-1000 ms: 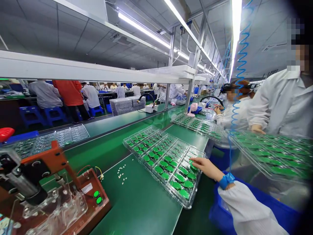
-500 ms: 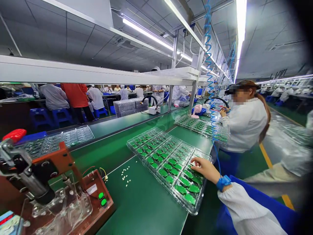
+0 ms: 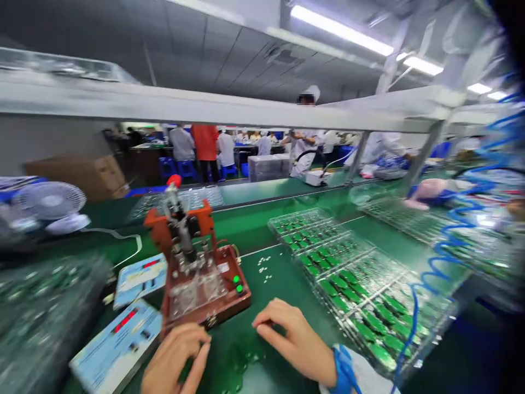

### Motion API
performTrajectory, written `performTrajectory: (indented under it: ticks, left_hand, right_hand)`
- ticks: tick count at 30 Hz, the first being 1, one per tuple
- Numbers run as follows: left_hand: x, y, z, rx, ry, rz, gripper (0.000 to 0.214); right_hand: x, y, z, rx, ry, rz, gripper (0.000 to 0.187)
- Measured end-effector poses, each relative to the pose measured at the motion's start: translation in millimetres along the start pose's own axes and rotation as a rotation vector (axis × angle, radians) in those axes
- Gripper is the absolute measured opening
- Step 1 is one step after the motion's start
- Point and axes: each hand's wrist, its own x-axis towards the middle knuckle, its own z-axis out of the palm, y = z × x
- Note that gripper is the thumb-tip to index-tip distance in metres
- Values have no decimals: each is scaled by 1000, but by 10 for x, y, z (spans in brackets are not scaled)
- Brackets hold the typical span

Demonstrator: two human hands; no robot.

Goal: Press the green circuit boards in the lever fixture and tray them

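Observation:
My left hand [image 3: 176, 358] rests low on the green mat [image 3: 238, 355], just in front of an orange-brown press fixture [image 3: 197, 273] with a red-knobbed lever and two green buttons. Its fingers lie loosely stretched and nothing shows in them. My right hand [image 3: 293, 339], with a blue wrist strap [image 3: 342, 366], is to the right of the fixture. Its fingers are curled down with the tips on the mat, and what they hold, if anything, is hidden. A clear tray of green circuit boards [image 3: 353, 279] lies to the right of that hand.
Small white parts [image 3: 264, 268] are scattered on the mat behind my right hand. Two blue-faced meters [image 3: 123, 334] and a white fan [image 3: 51, 202] stand at the left. A blue coiled cord [image 3: 443, 257] hangs at the right. Other workers stand beyond the shelf.
The view has swung left and down. My right hand has left the tray and come to the mat by the fixture. My left hand has come into view.

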Motion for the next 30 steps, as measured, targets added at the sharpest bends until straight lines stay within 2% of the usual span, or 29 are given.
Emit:
performTrajectory:
  ticks: [1,4,7,10,13,16,19,23,30]
  left_hand:
    - [17,36,-42,2,-25,-15,14]
    - [-5,77,-165,24,34,-138,15]
    - [-159,75,-302,69,45,-223,10]
    - [-350,73,-450,82,-136,-241,13]
    - [-492,54,-571,76,-337,-312,19]
    - [-568,19,-627,98,-434,-379,25]
    - [-593,-10,-616,139,-497,-385,32]
    - [-582,-18,-568,181,-532,-379,37]
    - [-556,-23,-539,167,-524,-404,28]
  right_hand:
    - [121,-9,110,37,-45,-36,18]
    - [383,82,332,133,-122,-83,16]
    - [411,230,419,176,-164,-93,16]
    - [291,357,348,133,-235,-74,16]
    - [200,458,179,80,-347,23,19]
    - [174,512,34,86,-480,114,30]
    - [164,512,-22,123,-565,139,39]
    - [144,508,5,126,-574,123,41]
    - [130,613,80,132,-504,50,34]
